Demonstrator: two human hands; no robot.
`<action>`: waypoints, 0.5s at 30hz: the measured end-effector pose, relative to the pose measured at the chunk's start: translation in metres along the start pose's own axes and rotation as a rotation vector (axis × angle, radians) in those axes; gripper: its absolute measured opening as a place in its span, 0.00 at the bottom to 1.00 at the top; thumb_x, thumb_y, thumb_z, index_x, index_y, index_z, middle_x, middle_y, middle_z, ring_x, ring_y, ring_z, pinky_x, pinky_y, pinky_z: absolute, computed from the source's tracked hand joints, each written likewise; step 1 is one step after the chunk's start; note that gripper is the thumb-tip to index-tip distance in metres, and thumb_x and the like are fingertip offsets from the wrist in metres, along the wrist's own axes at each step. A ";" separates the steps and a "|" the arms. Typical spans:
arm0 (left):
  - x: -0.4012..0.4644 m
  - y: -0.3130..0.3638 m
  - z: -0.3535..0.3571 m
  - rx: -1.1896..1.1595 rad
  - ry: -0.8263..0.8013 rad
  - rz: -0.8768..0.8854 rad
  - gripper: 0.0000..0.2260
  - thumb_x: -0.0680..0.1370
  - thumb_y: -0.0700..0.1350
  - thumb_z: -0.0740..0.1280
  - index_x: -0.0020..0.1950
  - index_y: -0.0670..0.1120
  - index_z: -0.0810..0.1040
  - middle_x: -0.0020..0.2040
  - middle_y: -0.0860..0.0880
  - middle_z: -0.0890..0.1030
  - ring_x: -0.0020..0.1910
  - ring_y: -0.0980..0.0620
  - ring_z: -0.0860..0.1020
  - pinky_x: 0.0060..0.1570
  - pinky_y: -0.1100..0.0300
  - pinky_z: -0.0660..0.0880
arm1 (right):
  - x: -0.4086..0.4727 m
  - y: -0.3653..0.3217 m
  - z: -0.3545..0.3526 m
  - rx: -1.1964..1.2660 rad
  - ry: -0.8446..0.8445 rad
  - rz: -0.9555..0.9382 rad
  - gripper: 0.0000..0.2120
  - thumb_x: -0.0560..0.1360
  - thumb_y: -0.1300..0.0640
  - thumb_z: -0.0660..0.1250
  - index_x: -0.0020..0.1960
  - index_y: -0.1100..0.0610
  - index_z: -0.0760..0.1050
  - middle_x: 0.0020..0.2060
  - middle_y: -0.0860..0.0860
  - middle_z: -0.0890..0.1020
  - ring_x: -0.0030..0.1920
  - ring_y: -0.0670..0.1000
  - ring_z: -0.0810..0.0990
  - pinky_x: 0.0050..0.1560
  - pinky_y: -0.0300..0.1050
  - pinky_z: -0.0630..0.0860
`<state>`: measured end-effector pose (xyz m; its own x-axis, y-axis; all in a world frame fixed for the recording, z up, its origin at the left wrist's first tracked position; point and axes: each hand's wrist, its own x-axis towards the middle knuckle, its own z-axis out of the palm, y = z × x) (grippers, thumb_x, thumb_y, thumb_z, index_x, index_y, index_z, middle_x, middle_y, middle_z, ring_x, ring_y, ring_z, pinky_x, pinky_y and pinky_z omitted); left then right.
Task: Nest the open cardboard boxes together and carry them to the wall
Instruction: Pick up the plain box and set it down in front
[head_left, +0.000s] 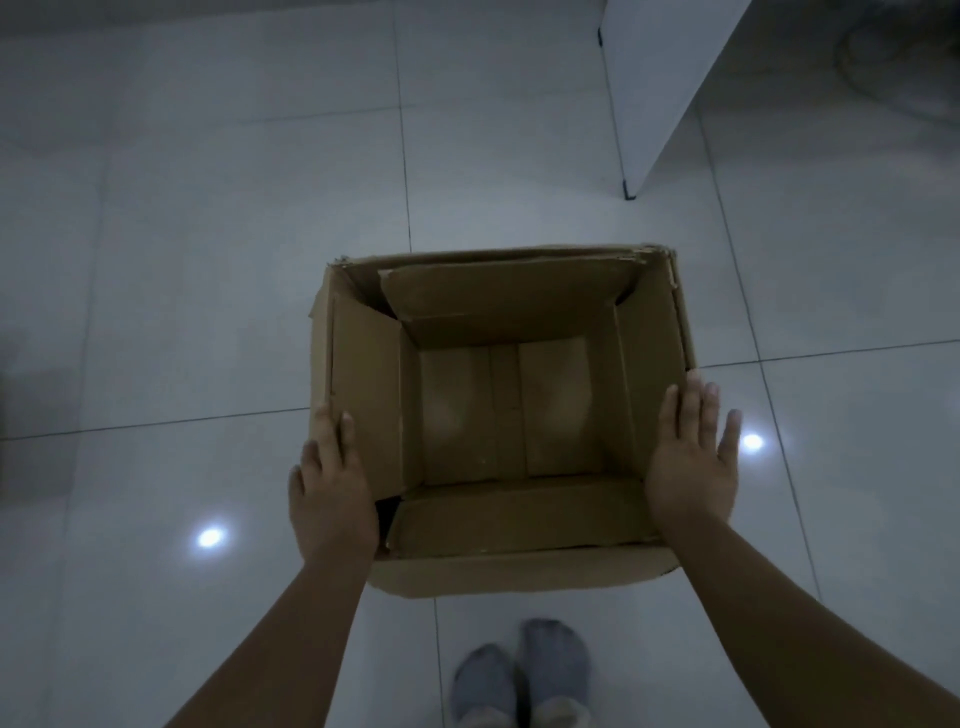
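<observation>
Open cardboard box (498, 415) in the middle of the view, above a pale tiled floor (208, 208), top flaps folded down inside along all four walls. Doubled cardboard edges along the far and right rims, as of one box sitting inside another; hard to tell for certain in the dim light. Left hand (332, 493) flat against the box's left wall near the front corner, fingers (337, 431) straight and together, not curled around any edge. Right hand (693, 462) flat against the right wall, fingers (701, 405) extended and slightly spread, palm pressed to the cardboard. Box squeezed between the two open palms. Whether lifted or resting on the floor: cannot tell. Two feet in grey slippers (519, 675) just below the box. White cabinet (660, 78) at upper right, well apart. Two bright light reflections on the tiles.
</observation>
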<state>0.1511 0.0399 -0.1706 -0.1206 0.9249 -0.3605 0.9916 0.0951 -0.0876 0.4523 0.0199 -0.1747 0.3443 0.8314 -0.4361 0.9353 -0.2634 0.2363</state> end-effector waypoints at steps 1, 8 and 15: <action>-0.001 -0.002 0.002 -0.006 -0.032 -0.002 0.41 0.72 0.39 0.69 0.76 0.41 0.45 0.78 0.41 0.43 0.72 0.41 0.59 0.65 0.51 0.69 | 0.001 0.003 0.000 -0.049 -0.016 0.030 0.38 0.78 0.54 0.52 0.66 0.65 0.23 0.68 0.61 0.27 0.70 0.59 0.28 0.64 0.59 0.26; 0.001 -0.009 -0.004 0.171 -0.124 0.065 0.38 0.76 0.46 0.61 0.75 0.44 0.37 0.76 0.43 0.32 0.71 0.45 0.61 0.57 0.55 0.73 | 0.001 0.003 0.002 -0.061 -0.028 0.061 0.36 0.78 0.53 0.47 0.64 0.69 0.23 0.62 0.64 0.20 0.67 0.61 0.25 0.72 0.59 0.37; -0.016 -0.010 -0.041 0.100 -0.236 0.146 0.24 0.77 0.46 0.57 0.73 0.46 0.58 0.78 0.46 0.47 0.74 0.45 0.56 0.73 0.48 0.58 | -0.033 -0.018 -0.035 0.097 -0.153 -0.017 0.35 0.77 0.52 0.52 0.73 0.60 0.32 0.67 0.58 0.26 0.73 0.60 0.30 0.71 0.60 0.33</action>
<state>0.1446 0.0391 -0.1260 0.0038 0.8141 -0.5807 0.9912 -0.0799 -0.1056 0.4215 0.0141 -0.1346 0.3296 0.7542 -0.5680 0.9421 -0.3020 0.1457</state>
